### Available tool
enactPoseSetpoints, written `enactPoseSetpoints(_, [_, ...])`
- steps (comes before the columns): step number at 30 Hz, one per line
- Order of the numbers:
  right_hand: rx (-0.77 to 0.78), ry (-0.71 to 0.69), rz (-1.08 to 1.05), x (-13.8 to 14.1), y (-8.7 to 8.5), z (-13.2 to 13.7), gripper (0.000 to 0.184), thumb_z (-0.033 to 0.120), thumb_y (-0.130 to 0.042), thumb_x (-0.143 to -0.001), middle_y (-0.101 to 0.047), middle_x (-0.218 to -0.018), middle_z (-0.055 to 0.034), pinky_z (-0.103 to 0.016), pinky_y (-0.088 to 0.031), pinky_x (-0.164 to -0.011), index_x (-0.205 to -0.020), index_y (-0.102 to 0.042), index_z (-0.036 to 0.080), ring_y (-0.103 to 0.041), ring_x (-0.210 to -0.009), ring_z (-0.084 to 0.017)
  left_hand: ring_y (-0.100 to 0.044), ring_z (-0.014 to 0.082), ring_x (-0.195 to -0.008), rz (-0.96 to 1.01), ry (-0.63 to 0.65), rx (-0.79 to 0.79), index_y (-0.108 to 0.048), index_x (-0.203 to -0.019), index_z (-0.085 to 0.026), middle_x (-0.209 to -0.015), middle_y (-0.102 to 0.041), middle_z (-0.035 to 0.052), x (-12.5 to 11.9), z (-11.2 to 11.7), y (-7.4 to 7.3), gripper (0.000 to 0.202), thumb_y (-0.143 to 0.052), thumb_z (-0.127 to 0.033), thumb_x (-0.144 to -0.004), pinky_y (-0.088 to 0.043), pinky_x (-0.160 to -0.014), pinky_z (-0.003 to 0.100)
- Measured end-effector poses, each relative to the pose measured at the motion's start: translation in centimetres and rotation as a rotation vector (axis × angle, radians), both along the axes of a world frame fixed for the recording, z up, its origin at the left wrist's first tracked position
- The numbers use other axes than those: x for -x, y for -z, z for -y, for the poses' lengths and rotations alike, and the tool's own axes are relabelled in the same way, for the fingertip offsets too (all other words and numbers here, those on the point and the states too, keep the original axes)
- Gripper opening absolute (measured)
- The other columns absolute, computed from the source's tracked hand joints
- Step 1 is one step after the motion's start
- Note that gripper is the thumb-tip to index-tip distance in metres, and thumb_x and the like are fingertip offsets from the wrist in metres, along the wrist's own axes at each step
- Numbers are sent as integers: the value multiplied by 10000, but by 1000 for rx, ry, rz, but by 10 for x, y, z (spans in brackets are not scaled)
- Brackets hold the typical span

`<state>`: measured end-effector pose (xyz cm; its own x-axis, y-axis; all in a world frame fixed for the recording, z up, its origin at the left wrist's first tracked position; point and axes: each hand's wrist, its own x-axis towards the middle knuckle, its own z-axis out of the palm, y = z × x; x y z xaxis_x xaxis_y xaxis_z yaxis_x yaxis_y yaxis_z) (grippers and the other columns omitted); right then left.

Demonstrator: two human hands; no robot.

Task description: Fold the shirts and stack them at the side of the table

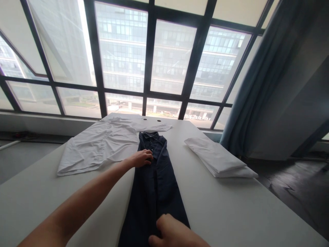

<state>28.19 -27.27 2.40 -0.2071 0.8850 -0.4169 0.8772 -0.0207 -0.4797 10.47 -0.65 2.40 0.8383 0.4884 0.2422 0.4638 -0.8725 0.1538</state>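
A dark navy long-sleeved shirt (167, 178) lies lengthwise on the white table (221, 212), with its collar at the far end and its sides brought in to a narrow strip. Below the collar, my left hand (142, 158) rests with curled fingers on the shirt's front, at the button edge. Nearer to me, my right hand (172, 231) is closed at the lower part of the same shirt, thumb and finger pinched on the cloth. The bottom of the shirt runs out of view.
Left of the navy shirt, a white shirt (100, 147) is spread out, one sleeve reaching across beyond the navy collar. On the right lies a folded white cloth (218, 157). Large windows (123, 51) stand behind the table, with a blue-grey curtain (257, 79) at the right.
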Motion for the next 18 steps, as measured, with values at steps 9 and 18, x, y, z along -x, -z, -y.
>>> enactPoseSetpoints(9, [-112, -148, 337, 20, -37, -18, 300, 435, -717, -760, -746, -836, -166, -374, -553, -678, -838, -751, 147, -727, -787, -330, -357, 270, -1429, 66, -405, 21, -458, -1452, -203, -1551, -385, 100, 24, -47, 43, 566, -391, -502, -977, -274, -1176, 445])
enactPoseSetpoints(18, [-595, -586, 15, 12, -20, -86, 695, 538, -517, -932, -290, -1591, -145, -534, -137, -1208, -1506, -362, 178, -216, -1483, -292, -148, 247, -1503, -103, -377, 93, -286, -1540, -130, -1621, -163, 132, 0, -91, 49, 669, -316, -513, -991, -150, -1200, 428])
